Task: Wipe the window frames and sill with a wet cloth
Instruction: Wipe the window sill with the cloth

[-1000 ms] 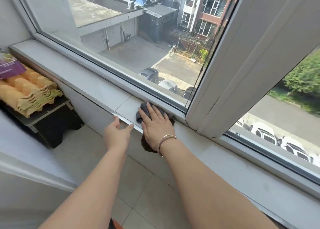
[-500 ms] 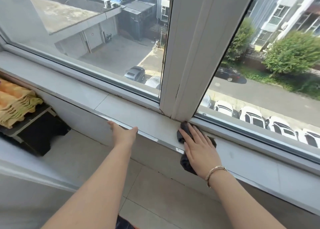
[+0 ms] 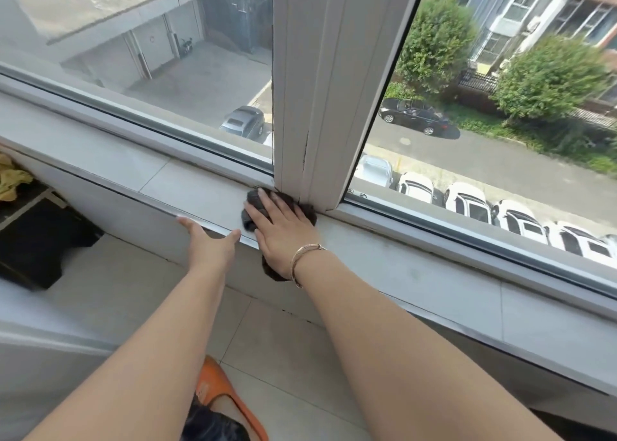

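A dark grey cloth [image 3: 251, 203] lies on the pale tiled window sill [image 3: 187, 187], at the foot of the white upright window frame [image 3: 320, 83]. My right hand [image 3: 283, 230] lies flat on the cloth with straight fingers and presses it down; part of the cloth hangs over the sill's edge below my wrist. My left hand [image 3: 208, 242] rests open on the sill's metal front edge, just left of the cloth.
The lower frame rail [image 3: 467, 237] runs along the glass on both sides of the upright. A black stand [image 3: 40, 240] with yellowish material [image 3: 11, 177] sits at the far left. An orange shoe [image 3: 227, 404] is on the tiled floor below.
My right hand has slid the cloth leftward along the sill, from the right of the upright frame to its foot. My left hand stays on the sill edge. The view has shifted.
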Tool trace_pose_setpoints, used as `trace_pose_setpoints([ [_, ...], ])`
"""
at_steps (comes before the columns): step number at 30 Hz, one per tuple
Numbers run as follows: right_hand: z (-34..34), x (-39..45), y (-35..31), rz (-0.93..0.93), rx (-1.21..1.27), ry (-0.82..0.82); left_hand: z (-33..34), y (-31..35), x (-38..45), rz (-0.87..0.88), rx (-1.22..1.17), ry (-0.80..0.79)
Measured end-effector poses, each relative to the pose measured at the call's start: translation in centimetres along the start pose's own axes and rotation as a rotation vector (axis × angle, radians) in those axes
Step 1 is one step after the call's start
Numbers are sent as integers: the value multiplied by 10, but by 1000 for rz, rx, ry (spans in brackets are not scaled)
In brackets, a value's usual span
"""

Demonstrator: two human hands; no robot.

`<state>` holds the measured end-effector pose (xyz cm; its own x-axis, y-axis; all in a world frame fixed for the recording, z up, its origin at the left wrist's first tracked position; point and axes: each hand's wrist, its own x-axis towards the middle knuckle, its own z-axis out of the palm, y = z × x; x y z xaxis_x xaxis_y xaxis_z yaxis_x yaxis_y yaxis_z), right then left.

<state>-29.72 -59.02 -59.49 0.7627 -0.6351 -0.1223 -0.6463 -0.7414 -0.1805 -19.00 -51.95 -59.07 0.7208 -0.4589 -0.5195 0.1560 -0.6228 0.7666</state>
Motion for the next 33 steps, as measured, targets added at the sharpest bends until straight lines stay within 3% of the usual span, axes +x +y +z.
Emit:
trace_pose_setpoints([
  [4,1,-4,5,-13,0,32,2,3,-4,-6,-25,18],
  [10,3,-70,42,126,6,135,14,3,-35,-30,-45,-18],
  [17,0,-174,117,319,-45,89,43,0,-82,-50,-43,-101],
  [22,1,-184,113,402,-16,81,53,3,-87,-93,-127,-100],
  [28,-2,-128,82,136,39,56,60,0,-76,-124,-126,-75],
  [33,-3,-88,86,-31,-83,63,59,-4,-66,-117,-43,-65],
])
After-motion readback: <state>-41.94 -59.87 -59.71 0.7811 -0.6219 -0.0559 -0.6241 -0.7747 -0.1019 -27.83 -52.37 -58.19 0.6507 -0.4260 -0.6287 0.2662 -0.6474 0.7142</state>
